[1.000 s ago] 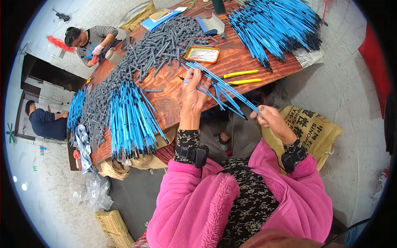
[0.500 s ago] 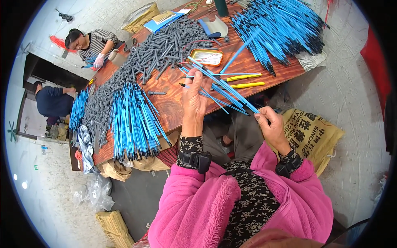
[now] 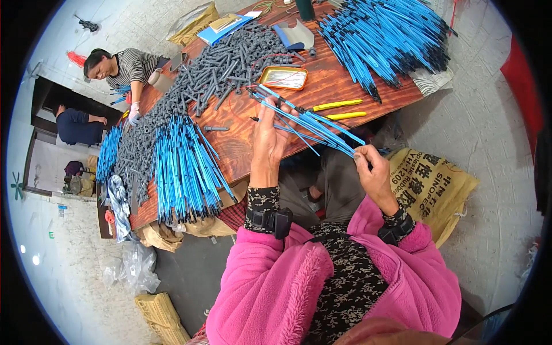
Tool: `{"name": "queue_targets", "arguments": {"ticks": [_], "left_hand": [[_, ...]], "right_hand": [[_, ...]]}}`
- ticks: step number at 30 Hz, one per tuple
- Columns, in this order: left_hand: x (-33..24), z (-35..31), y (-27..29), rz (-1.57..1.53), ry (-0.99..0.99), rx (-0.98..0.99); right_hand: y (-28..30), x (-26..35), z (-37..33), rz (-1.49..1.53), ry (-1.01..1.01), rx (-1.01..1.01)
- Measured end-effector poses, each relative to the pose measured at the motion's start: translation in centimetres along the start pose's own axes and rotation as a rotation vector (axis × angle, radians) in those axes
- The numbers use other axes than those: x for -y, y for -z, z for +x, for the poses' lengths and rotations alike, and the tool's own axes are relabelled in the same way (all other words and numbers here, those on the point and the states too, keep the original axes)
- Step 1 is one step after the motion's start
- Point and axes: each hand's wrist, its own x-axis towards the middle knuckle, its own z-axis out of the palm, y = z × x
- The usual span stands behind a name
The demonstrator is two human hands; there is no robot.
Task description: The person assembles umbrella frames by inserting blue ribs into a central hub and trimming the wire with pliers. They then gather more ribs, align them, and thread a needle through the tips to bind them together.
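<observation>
A loose bunch of thin blue rods point(image 3: 325, 133) with black ends slants over the table's front edge. My left hand point(image 3: 268, 141) is closed around its upper part, with the black ends sticking out above the fingers. At the lower right end of the bunch, my right hand point(image 3: 374, 172) pinches the blue tips between thumb and fingers. A few rods splay out below the rest. Just beyond the bunch stand a yellow-rimmed tin point(image 3: 283, 79) of thin pale pieces and a pair of yellow handles point(image 3: 339, 109), partly covered by the rods.
Grey tubular parts point(image 3: 224, 69) are heaped along the wooden table point(image 3: 230, 152). Blue rods lie in a big pile point(image 3: 385, 43) at the far right and another bundle point(image 3: 187, 172) at left. A co-worker point(image 3: 135, 72) reaches across the far left side. A printed sack point(image 3: 431, 190) lies at right.
A rod that stuck up blurred toward the upper right now lies along with the bunch, and the rods are closer together. The co-worker's gloved hand has moved down toward the grey parts.
</observation>
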Motion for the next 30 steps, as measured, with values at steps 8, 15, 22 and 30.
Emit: {"name": "queue_targets", "arguments": {"ticks": [8,15,22,30], "left_hand": [[-0.1,-0.8,-1.8,0.037,-0.010,-0.047],[-1.4,-1.7,-1.0,-0.012,0.101,0.131],[-1.3,-5.3,-4.2,-0.112,0.218,0.300],[-2.0,-2.9,-0.2,0.437,-0.132,-0.016]], "right_hand": [[-0.9,-0.3,-0.4,0.055,-0.082,0.003],[0.6,1.5,0.2,-0.126,-0.090,0.242],[-1.4,5.6,5.7,-0.086,0.574,0.114],[-4.8,3.9,5.6,-0.468,0.171,0.877]]}}
